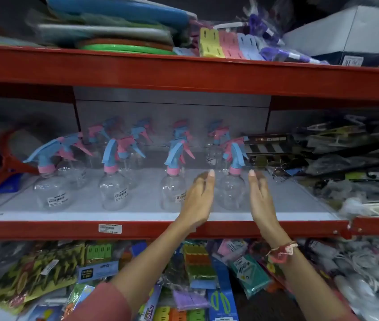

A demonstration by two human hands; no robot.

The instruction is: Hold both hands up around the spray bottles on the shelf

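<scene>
Several clear plastic spray bottles with blue and pink trigger heads stand in rows on the middle shelf (137,215). My left hand (199,200) and my right hand (261,198) reach over the shelf's red front edge, fingers straight, one on each side of the rightmost front spray bottle (232,191). Both hands are close to its clear body, and I cannot tell whether they touch it. To the left of my left hand stands another front spray bottle (172,191) with a price sticker. My right wrist wears a red thread bracelet.
Dark packaged goods (336,158) crowd the shelf right of the bottles; a red racket (5,163) lies at the left. The upper shelf (184,72) holds flat packs and pastel clips (221,42). Below lie bright packets (197,269). A price label (110,228) marks the edge.
</scene>
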